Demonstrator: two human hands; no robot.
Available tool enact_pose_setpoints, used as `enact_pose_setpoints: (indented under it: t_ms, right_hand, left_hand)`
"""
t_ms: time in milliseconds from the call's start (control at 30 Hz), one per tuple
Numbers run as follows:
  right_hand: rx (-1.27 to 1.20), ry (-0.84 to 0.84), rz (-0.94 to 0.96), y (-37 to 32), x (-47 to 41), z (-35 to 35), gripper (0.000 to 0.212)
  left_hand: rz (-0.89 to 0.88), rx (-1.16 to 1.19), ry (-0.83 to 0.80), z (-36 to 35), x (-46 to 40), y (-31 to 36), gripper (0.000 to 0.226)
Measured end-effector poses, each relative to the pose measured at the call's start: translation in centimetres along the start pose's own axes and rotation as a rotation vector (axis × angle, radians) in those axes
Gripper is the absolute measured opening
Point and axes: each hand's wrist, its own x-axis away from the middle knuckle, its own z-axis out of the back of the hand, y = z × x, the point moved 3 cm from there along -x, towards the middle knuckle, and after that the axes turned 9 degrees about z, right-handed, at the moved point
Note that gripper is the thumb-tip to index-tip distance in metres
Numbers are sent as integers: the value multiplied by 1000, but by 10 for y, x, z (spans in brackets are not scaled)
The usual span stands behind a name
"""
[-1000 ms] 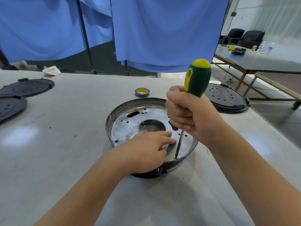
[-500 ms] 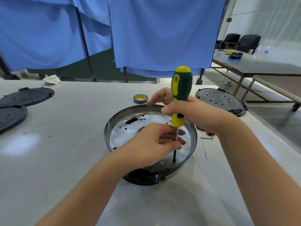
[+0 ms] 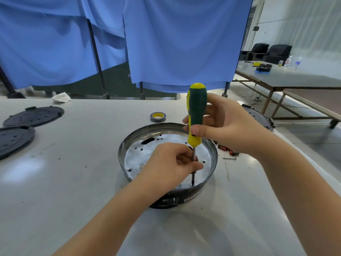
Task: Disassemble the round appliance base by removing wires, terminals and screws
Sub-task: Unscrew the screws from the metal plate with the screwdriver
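Observation:
The round appliance base (image 3: 132, 143) lies open side up in the middle of the table, a metal pan with a perforated silver floor and a black rim below. A green and yellow screwdriver (image 3: 196, 108) stands upright with its tip on the pan floor near the front edge. My right hand (image 3: 227, 124) grips the handle between thumb and fingers. My left hand (image 3: 171, 165) reaches into the pan and pinches the steel shaft just above the tip. A loose screw (image 3: 229, 158) and red wire terminals (image 3: 226, 149) lie on the table right of the pan.
A roll of grey tape with a yellow core (image 3: 158, 116) sits behind the pan. Two black round covers (image 3: 35, 116) (image 3: 13, 139) lie at the far left and another (image 3: 258, 115) behind my right hand. A white rag (image 3: 61, 97) lies at the table's far edge.
My right hand loosened from a full fist to a thumb-and-finger grip on the handle. My left hand rose from lying flat on the pan floor to pinching the shaft. The screwdriver now stands more upright.

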Motion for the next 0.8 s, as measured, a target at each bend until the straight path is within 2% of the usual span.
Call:
enact_pose_setpoints:
  t_ms: [100,167,300,433,533,600,700,767,800]
  right_hand:
    - [38,-66,-37,-5,2,-1,58]
    - [191,-18,-32,-10,0,-2,69]
    - [264,72,-17,-15,-2,0,68]
    - [19,-14,-29,-9,-3,9,61]
    - [-198,-103,-61,-4,-1,10,60]
    - [-204,-118,-75,-3,-2,9,62]
    - [12,-46,-68,-4,-4,7,63]
    - [134,16,-66,-6,-5,5,67]
    - [162,43,-53,-7,-5,4,63]
  left_hand:
    - [-9,-90,68,-2,0,3,21]
    - [-29,-114,73,-3,1,4,25]
    - [-47,-116,57,-5,1,5,27]
    - [-27,-8,-70,1,-1,4,7]
    - [34,234,-204,3,0,4,23]
    - [20,215,-166,4,0,6,23]
    - [-25,94,-25,4,-2,7,16]
    - [-51,35,70,4,-3,6,18]
    - [-62,19,91,3,-2,7,20]
